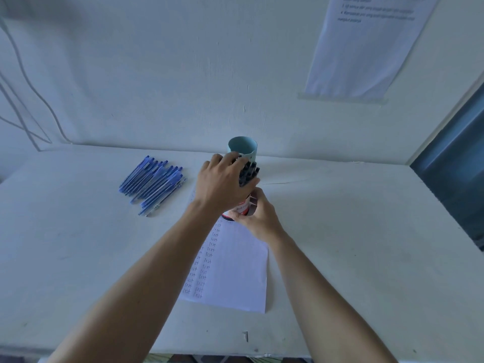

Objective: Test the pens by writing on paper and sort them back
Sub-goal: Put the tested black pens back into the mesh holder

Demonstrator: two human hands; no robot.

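So my left hand (225,182) is up on top of a bundle of black pens (248,174), fingers (230,159) curled round the far side of them and thumb hooked under on the near side, so I'm gripping the whole bunch. The pens stick up out of a pen holder (242,206) with a red and white label, and my right hand (258,218) is wrapped round the lower part of it, fingers curled against its side. The holder is at the top end of the paper (235,271), which lies flat on the desk (340,231) with columns of "test" scribbled down its left part. Can't tell if the holder's bottom is actually touching the paper. Right behind the pens is a light blue cup (242,146). Off to the left, well apart, a pile of blue pens (154,183) lies on the desk. There's a printed sheet (366,48) taped to the wall.
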